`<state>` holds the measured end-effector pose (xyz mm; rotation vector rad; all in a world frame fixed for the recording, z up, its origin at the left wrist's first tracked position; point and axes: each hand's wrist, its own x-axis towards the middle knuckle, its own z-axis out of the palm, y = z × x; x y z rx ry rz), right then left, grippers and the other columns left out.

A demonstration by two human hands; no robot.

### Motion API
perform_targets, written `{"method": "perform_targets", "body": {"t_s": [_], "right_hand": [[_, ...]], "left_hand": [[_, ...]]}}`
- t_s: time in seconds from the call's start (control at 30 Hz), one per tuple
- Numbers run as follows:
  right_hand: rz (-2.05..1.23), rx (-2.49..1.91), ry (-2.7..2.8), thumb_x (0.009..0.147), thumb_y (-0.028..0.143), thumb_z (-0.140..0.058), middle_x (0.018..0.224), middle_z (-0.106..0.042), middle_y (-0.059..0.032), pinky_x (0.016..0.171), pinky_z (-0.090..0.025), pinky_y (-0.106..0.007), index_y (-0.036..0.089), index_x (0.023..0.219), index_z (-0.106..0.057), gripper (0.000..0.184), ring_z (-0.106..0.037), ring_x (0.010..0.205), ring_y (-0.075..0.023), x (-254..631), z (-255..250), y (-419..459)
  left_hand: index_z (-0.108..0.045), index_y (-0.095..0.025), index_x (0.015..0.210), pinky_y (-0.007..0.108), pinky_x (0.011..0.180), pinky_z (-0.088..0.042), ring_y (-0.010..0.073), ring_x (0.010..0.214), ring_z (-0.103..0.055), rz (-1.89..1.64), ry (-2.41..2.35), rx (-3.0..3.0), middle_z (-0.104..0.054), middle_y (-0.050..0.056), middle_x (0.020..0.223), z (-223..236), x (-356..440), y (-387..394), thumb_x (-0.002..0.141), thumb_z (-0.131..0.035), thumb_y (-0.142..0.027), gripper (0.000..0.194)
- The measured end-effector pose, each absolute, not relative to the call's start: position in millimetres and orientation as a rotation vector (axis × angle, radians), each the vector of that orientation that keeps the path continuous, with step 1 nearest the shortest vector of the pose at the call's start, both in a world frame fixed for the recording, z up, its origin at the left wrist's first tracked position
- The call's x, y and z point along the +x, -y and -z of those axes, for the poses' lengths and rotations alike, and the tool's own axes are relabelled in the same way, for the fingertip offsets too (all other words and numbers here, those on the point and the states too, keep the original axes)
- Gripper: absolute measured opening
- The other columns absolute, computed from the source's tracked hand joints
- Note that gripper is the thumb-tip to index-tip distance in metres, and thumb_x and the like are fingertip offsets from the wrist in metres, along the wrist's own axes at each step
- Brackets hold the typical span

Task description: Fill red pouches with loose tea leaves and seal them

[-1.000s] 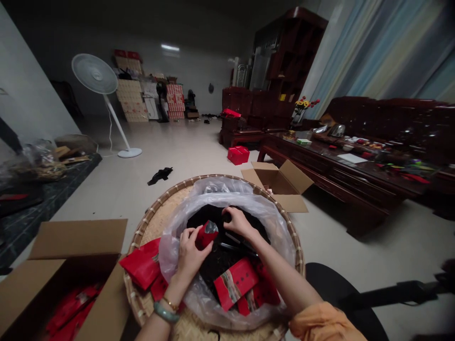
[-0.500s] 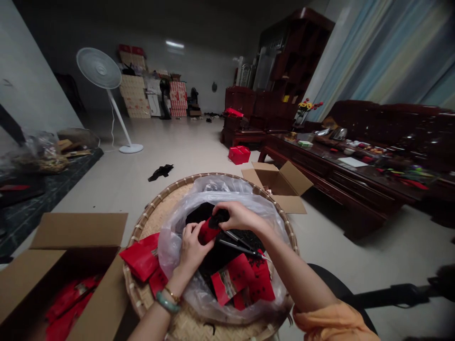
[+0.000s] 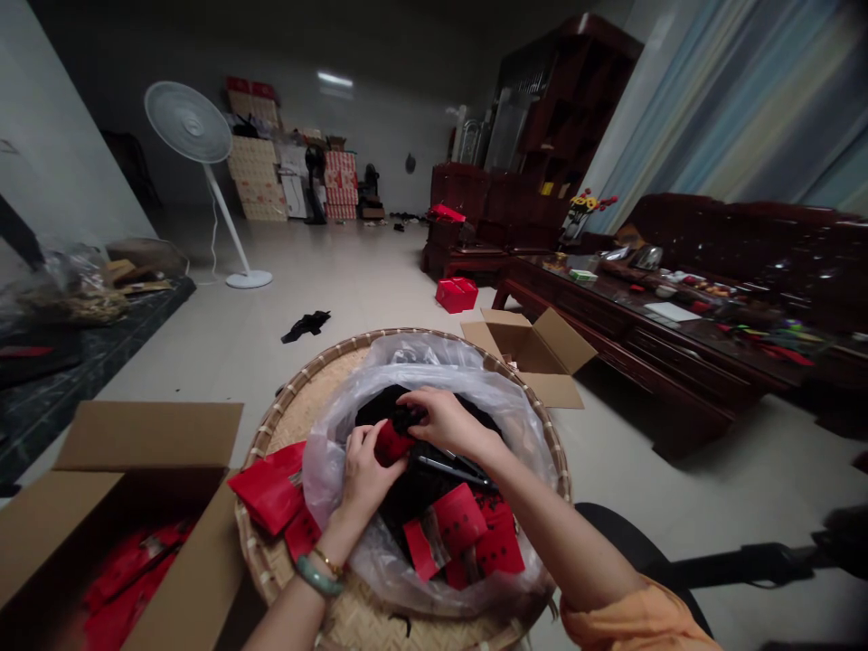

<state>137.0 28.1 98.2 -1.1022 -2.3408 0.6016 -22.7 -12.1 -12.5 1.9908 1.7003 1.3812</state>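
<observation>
My left hand [image 3: 366,470] is wrapped round a small red packet [image 3: 391,443], holding it upright over a clear plastic bag [image 3: 325,470]. At the packet's mouth, the fingers of my right hand [image 3: 444,420] are closed on a dark clump of what look like dried tea leaves [image 3: 405,421]. More dark leaves fill the bag. Metal tongs [image 3: 453,467] lie on them, just below my right hand. Several red packets [image 3: 448,529] rest in the bag's near right part. The bag sits in a round woven bamboo tray [image 3: 298,389].
More red packets [image 3: 271,493] lie on the tray's left side. An open cardboard box [image 3: 149,434] with red packets stands at left. Another open box [image 3: 560,389] is beyond the tray at right, near a dark wooden table [image 3: 610,312]. A white fan [image 3: 231,217] stands farther back.
My right fingers have moved slightly down and left over the packet's mouth. The packet sits a little lower and farther left in my left hand's grip.
</observation>
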Motion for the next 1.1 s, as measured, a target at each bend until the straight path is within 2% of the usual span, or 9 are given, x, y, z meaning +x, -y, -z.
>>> {"method": "perform_targets", "body": {"t_s": [0.17, 0.37, 0.53, 0.6, 0.7, 0.77, 0.87, 1.1], "right_hand": [[-0.546, -1.077, 2.324, 0.067, -0.001, -0.054, 0.095, -0.064, -0.0066, 0.075, -0.046, -0.026, 0.016, 0.102, -0.064, 0.041, -0.060, 0.084, -0.0169, 128.0, -94.2, -20.1], [-0.630, -1.024, 2.091, 0.078, 0.007, -0.048, 0.099, -0.068, -0.0047, 0.078, -0.049, -0.028, 0.020, 0.107, -0.062, 0.035, -0.063, 0.088, -0.0160, 133.9, -92.7, -19.6], [-0.601, -1.044, 2.234, 0.074, 0.017, -0.063, 0.100, -0.064, -0.0070, 0.072, -0.049, -0.028, 0.020, 0.109, -0.062, 0.035, -0.061, 0.082, -0.0164, 140.7, -86.0, -12.5], [-0.617, -1.013, 2.256, 0.074, 0.014, -0.064, 0.092, -0.065, -0.0057, 0.070, -0.049, -0.026, 0.020, 0.102, -0.065, 0.029, -0.061, 0.076, -0.0149, 139.1, -78.3, -9.4], [-0.611, -0.989, 2.194, 0.075, 0.007, -0.059, 0.084, -0.066, -0.0045, 0.071, -0.048, -0.025, 0.018, 0.088, -0.069, 0.020, -0.062, 0.077, -0.0146, 136.2, -67.2, -8.7], [-0.631, -0.974, 2.184, 0.076, 0.006, -0.057, 0.086, -0.068, -0.0050, 0.073, -0.049, -0.025, 0.018, 0.086, -0.069, 0.020, -0.063, 0.079, -0.0152, 136.5, -63.9, -9.7], [-0.704, -0.934, 2.177, 0.080, 0.010, -0.055, 0.089, -0.069, -0.0054, 0.076, -0.049, -0.027, 0.019, 0.090, -0.069, 0.020, -0.064, 0.083, -0.0161, 139.5, -65.4, -9.4], [-0.699, -0.846, 2.133, 0.084, 0.026, -0.055, 0.087, -0.064, -0.0062, 0.069, -0.049, -0.026, 0.019, 0.085, -0.070, 0.017, -0.061, 0.078, -0.0154, 144.9, -74.2, -5.1]], "left_hand": [[-0.051, -0.018, 0.116, 0.041, 0.080, -0.048, 0.0240, 0.089, -0.054, -1.415, -1.689, 1.972, -0.048, 0.007, 0.095, 18.3, -20.9, 11.1, 0.067, -0.067, -0.032, 0.054], [-0.049, -0.018, 0.118, 0.041, 0.080, -0.048, 0.0238, 0.090, -0.054, -1.370, -1.732, 1.933, -0.046, 0.005, 0.095, 19.3, -23.0, 11.9, 0.064, -0.069, -0.037, 0.060], [-0.052, -0.018, 0.110, 0.041, 0.078, -0.049, 0.0237, 0.087, -0.054, -1.381, -1.774, 1.857, -0.044, 0.004, 0.092, 15.0, -22.0, 14.9, 0.063, -0.069, -0.044, 0.057], [-0.052, -0.017, 0.106, 0.041, 0.077, -0.050, 0.0238, 0.087, -0.054, -1.408, -1.789, 1.804, -0.044, 0.005, 0.093, 14.2, -20.0, 16.0, 0.061, -0.071, -0.045, 0.057], [-0.050, -0.017, 0.103, 0.042, 0.084, -0.047, 0.0259, 0.098, -0.052, -1.434, -1.739, 1.780, -0.046, 0.008, 0.104, 14.6, -20.0, 16.0, 0.057, -0.074, -0.040, 0.057], [-0.051, -0.018, 0.103, 0.042, 0.085, -0.046, 0.0257, 0.101, -0.053, -1.352, -1.673, 1.785, -0.051, 0.008, 0.105, 15.9, -23.9, 14.8, 0.059, -0.073, -0.035, 0.052], [-0.054, -0.019, 0.102, 0.038, 0.079, -0.048, 0.0221, 0.090, -0.058, -1.201, -1.565, 1.791, -0.059, 0.005, 0.093, 18.0, -32.8, 12.9, 0.065, -0.069, -0.032, 0.041], [-0.061, -0.019, 0.095, 0.034, 0.074, -0.049, 0.0204, 0.083, -0.060, -1.230, -1.438, 1.877, -0.062, 0.005, 0.088, 15.7, -34.9, 15.9, 0.069, -0.067, -0.029, 0.028]]}}
